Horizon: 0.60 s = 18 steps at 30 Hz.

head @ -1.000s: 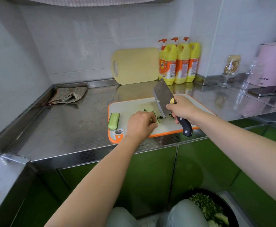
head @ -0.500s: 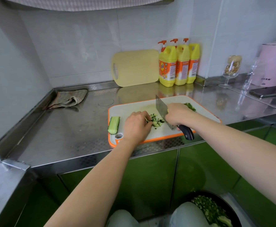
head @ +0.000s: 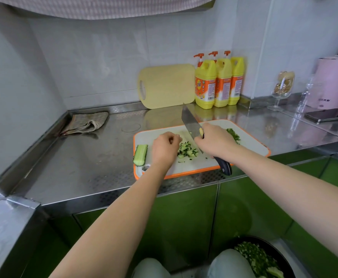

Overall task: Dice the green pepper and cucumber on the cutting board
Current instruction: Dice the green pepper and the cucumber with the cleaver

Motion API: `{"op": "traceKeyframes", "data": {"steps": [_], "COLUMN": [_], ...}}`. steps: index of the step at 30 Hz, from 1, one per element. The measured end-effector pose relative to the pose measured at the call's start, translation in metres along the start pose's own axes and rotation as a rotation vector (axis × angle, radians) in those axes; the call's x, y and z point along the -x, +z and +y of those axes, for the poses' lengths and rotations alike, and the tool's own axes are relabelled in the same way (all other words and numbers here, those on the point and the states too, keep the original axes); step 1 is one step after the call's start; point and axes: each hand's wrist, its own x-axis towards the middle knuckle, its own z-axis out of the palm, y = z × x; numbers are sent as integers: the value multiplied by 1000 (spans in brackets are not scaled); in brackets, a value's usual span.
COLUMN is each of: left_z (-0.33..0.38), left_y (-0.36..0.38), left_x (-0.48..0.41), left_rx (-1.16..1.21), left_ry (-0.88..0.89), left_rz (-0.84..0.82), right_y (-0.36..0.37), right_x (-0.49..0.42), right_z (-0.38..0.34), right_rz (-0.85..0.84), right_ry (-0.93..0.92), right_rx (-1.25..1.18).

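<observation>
Steel counter [head: 84, 167], orange-rimmed cutting board [head: 252, 145] — your right hand [head: 216, 141] grips the knife [head: 189, 121]; left hand [head: 165, 147] curls beside the diced cucumber [head: 187, 150], its hold unclear — tuck knuckles back.

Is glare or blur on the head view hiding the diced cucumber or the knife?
Head view: counter mirrors the yellow bottles, glare mostly far right; wide lens bends the walls; diced cucumber and knife read sharp; right hand covers the blade's heel.

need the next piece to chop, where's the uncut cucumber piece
Head view: the cucumber piece lies at the cutting board's left edge, just left of the left hand.
</observation>
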Motion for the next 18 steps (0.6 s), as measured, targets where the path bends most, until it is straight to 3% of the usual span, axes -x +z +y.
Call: {"op": "traceKeyframes", "data": {"steps": [5, 8, 10, 13, 18], "left_z": [17, 15, 8, 1, -5], "left_y": [1, 2, -1, -7, -12], "left_x": [-3, -6, -7, -7, -8], "left_rx": [470, 497, 483, 485, 486], "left_ry": [-298, -301, -303, -325, -374], "left_rz": [-148, -107, -69, -51, -29], "right_y": [15, 23, 25, 22, 28], "right_x": [8, 13, 13, 10, -7], "right_z": [-16, -18, -16, -12, 4], "right_rz": [60, 62, 23, -46, 29], "right_ry": [-94, -178, -224, -219, -146], "right_rx": [235, 265, 198, -84, -236]}}
